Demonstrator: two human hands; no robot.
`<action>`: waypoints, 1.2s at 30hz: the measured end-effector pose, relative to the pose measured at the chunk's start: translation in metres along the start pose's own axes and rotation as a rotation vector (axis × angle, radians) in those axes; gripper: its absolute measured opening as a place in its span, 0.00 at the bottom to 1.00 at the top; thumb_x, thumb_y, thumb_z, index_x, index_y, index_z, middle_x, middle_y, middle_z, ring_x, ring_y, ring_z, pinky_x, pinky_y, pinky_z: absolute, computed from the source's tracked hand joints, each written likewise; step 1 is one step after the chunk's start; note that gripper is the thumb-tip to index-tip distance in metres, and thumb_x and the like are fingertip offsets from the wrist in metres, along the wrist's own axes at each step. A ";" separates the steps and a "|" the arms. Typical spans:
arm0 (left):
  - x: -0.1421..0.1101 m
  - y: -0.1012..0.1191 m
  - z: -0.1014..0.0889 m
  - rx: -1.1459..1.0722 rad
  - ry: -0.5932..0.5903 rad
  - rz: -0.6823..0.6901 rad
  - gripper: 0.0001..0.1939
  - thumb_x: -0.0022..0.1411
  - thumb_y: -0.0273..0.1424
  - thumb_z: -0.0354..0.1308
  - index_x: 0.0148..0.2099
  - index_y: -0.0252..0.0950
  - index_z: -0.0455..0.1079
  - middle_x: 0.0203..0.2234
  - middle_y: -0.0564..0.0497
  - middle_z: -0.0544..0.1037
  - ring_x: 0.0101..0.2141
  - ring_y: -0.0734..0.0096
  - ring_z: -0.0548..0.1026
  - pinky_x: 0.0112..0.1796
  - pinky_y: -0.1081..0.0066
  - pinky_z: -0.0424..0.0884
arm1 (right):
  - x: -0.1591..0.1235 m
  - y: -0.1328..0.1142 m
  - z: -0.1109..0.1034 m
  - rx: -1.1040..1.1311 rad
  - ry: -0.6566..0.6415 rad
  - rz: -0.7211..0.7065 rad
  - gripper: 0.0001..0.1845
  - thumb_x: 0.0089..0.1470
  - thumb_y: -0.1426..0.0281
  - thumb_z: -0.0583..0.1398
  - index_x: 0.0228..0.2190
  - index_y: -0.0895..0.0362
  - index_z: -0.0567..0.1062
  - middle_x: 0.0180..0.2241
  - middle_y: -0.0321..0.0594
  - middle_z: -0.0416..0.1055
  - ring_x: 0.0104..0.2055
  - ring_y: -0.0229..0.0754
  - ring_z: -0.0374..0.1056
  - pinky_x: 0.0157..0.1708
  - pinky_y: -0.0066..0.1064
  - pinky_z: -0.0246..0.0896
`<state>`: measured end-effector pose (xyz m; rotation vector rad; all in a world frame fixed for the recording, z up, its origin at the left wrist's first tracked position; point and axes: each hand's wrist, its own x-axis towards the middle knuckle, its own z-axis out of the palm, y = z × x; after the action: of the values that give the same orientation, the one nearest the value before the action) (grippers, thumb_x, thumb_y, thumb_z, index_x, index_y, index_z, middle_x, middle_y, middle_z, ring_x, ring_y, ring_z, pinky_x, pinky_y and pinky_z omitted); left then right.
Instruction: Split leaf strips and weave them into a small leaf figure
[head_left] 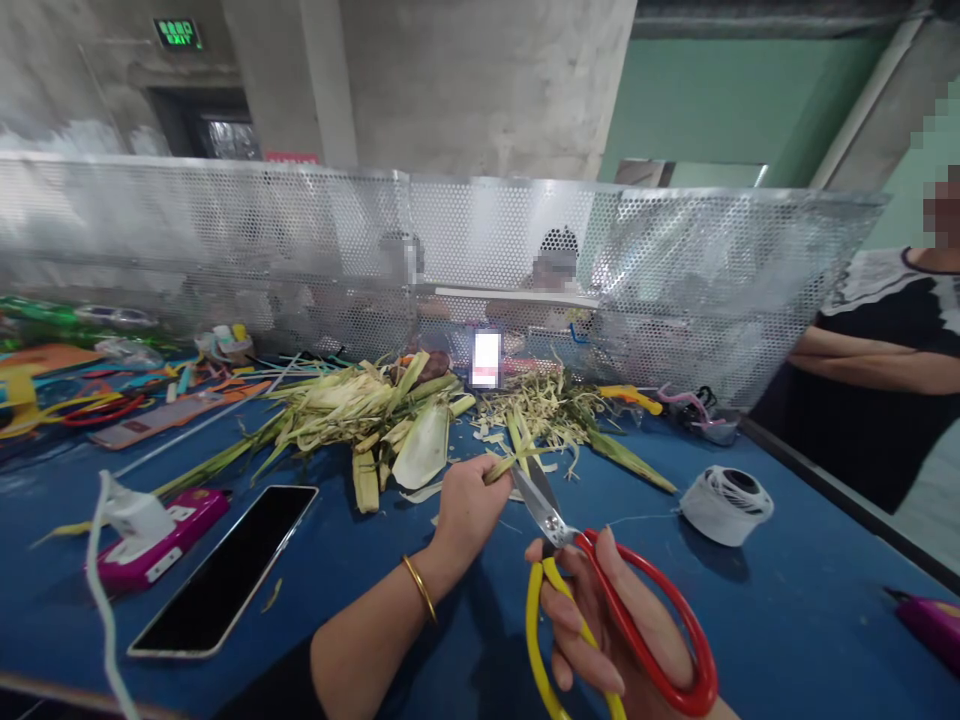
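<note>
My left hand (466, 505), with a gold bangle at the wrist, is closed around a small bundle of pale green corn husk strips (517, 445). In my right hand (592, 620) is a pair of scissors (551, 525) with one red and one yellow handle. Their blades are parted and point up toward the strips, close beside my left fingertips. Whether the blades touch the husk, I cannot tell. Behind my hands lie a pile of husks (337, 410) and a heap of short cut scraps (551, 405).
A phone (225, 570) and a purple power strip (165, 540) with a white cable lie at left. To the right are a white thread spool (726, 508) and a yellow tool (631, 398). A perforated metal screen (300, 250) closes off the back. A person (877, 380) stands at right, arms crossed.
</note>
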<state>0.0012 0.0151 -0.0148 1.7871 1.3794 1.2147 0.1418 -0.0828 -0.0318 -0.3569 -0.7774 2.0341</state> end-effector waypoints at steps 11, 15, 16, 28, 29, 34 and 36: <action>0.004 0.007 -0.011 -0.362 -0.065 -0.206 0.12 0.47 0.37 0.61 0.22 0.34 0.66 0.15 0.59 0.58 0.20 0.79 0.53 0.22 0.75 0.50 | -0.019 -0.024 0.001 -0.679 0.474 0.048 0.29 0.51 0.43 0.55 0.41 0.54 0.70 0.21 0.29 0.63 0.11 0.27 0.49 0.15 0.26 0.58; 0.003 0.014 -0.016 -0.690 -0.228 -0.472 0.13 0.42 0.36 0.65 0.25 0.36 0.65 0.11 0.65 0.49 0.16 0.83 0.43 0.19 0.75 0.40 | -0.025 -0.045 -0.013 -1.724 0.570 0.126 0.17 0.51 0.59 0.60 0.41 0.54 0.73 0.30 0.41 0.74 0.27 0.43 0.69 0.26 0.30 0.61; 0.002 0.015 -0.018 -0.735 -0.255 -0.501 0.14 0.41 0.35 0.66 0.24 0.36 0.64 0.11 0.65 0.48 0.16 0.83 0.42 0.19 0.75 0.39 | -0.024 -0.047 -0.015 -1.927 0.556 0.147 0.16 0.52 0.63 0.59 0.43 0.54 0.73 0.34 0.44 0.75 0.32 0.47 0.71 0.29 0.32 0.61; 0.000 0.011 -0.009 -0.825 -0.232 -0.560 0.18 0.39 0.34 0.69 0.24 0.36 0.61 0.09 0.66 0.50 0.14 0.86 0.42 0.18 0.74 0.35 | 0.021 -0.062 -0.003 -1.532 0.481 -0.082 0.16 0.50 0.61 0.59 0.38 0.56 0.78 0.26 0.38 0.70 0.26 0.39 0.64 0.26 0.31 0.58; 0.000 0.012 -0.009 -0.831 -0.237 -0.568 0.18 0.38 0.34 0.69 0.24 0.36 0.61 0.09 0.66 0.50 0.14 0.86 0.42 0.18 0.74 0.35 | 0.031 -0.061 -0.004 -1.351 0.530 -0.051 0.18 0.47 0.59 0.60 0.38 0.57 0.77 0.21 0.35 0.66 0.20 0.36 0.59 0.21 0.29 0.54; 0.001 0.010 -0.008 -0.890 -0.275 -0.646 0.19 0.37 0.33 0.71 0.24 0.35 0.62 0.10 0.65 0.50 0.14 0.87 0.42 0.18 0.76 0.34 | 0.070 -0.051 -0.014 -0.972 0.418 0.083 0.16 0.37 0.57 0.65 0.21 0.57 0.71 0.12 0.26 0.56 0.15 0.30 0.51 0.16 0.25 0.47; 0.005 0.006 -0.008 -0.918 -0.254 -0.677 0.18 0.38 0.32 0.70 0.24 0.35 0.61 0.10 0.65 0.50 0.14 0.87 0.43 0.18 0.77 0.34 | 0.081 -0.060 -0.018 -0.990 0.375 0.056 0.15 0.36 0.59 0.65 0.18 0.57 0.70 0.12 0.28 0.58 0.15 0.30 0.52 0.17 0.25 0.49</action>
<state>-0.0031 0.0172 -0.0046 0.7112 0.9079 0.9475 0.1452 0.0156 -0.0033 -1.2735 -1.4876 1.4155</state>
